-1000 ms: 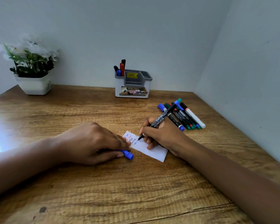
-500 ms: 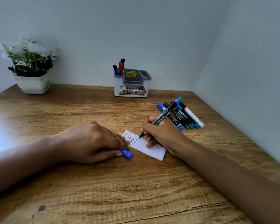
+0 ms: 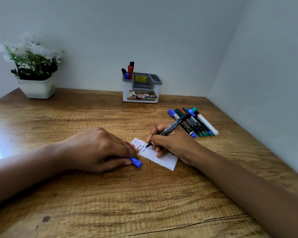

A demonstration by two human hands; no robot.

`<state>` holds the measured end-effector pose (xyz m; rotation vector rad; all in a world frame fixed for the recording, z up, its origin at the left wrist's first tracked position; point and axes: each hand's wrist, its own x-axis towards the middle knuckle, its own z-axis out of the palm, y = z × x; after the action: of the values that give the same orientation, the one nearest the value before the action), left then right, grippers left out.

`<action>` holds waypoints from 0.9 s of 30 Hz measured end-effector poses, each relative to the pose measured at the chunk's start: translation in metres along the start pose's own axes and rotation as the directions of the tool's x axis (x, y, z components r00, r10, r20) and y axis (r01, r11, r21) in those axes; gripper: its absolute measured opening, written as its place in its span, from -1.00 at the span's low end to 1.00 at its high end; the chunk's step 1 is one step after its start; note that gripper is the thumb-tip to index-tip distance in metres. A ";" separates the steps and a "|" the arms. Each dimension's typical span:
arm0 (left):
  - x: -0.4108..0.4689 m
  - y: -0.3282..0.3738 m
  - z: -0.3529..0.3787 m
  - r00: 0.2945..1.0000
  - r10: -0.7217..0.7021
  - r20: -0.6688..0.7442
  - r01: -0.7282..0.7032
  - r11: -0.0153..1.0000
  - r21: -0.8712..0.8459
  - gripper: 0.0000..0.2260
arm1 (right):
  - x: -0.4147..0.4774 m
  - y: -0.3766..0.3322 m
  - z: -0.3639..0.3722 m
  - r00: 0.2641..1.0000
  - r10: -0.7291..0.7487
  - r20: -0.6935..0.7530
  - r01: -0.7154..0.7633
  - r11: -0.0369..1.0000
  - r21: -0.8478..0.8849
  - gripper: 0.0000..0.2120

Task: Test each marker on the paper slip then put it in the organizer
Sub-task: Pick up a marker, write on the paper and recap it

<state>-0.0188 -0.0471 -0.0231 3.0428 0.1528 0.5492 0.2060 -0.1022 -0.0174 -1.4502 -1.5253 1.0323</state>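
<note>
My right hand (image 3: 172, 143) grips a black-barrelled marker (image 3: 175, 127) with a blue end, its tip touching the white paper slip (image 3: 159, 156) beside lines of red, black and blue writing. My left hand (image 3: 96, 150) holds the marker's blue cap (image 3: 136, 162) and its fingertips press on the slip's left edge. Several loose markers (image 3: 194, 122) lie in a row to the right, behind my right hand. The grey and white organizer (image 3: 141, 90) stands at the back wall with several markers (image 3: 128, 71) in its left compartment.
A white pot of white flowers (image 3: 33, 69) stands at the back left of the wooden table (image 3: 127, 203). Walls close off the back and the right side.
The marker tip has moved slightly right along the slip as a blue line of writing grew. My left hand has stayed in place on the slip with the cap.
</note>
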 end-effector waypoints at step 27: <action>0.000 -0.001 0.001 1.000 0.009 -0.005 -0.009 1.000 -0.003 -0.73 | 0.002 0.001 0.001 1.000 0.011 -0.012 -0.011 1.000 -0.029 -0.92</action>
<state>-0.0189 -0.0461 -0.0238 3.0409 0.1384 0.5569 0.2058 -0.0999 -0.0185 -1.4836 -1.5309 1.0101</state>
